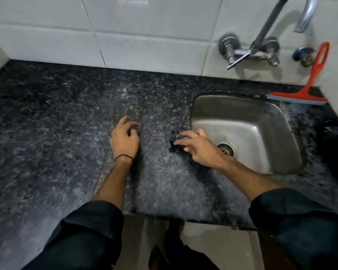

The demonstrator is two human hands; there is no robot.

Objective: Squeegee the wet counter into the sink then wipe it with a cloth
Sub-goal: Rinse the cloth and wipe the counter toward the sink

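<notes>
Cloth (176, 142): dark, bunched on the bench (66, 123) just beside the sink (248, 121) rim, pressed under the right hand (197, 147).
Left hand (124, 138): loosely curled, holding nothing, resting on the bench.
Squeegee (308, 82): red, leaning on the wall behind the sink.
Risk: the cloth may slip into the sink or leave streaks.
Sink: no standing water visible; drain (225, 149) uncovered.

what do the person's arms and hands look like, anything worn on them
Both arms wear dark, near-black sleeves pushed up to about the elbow, leaving the forearms bare. The left hand has a thin black cord band around its wrist. The right hand shows no band, watch or glove.
</notes>
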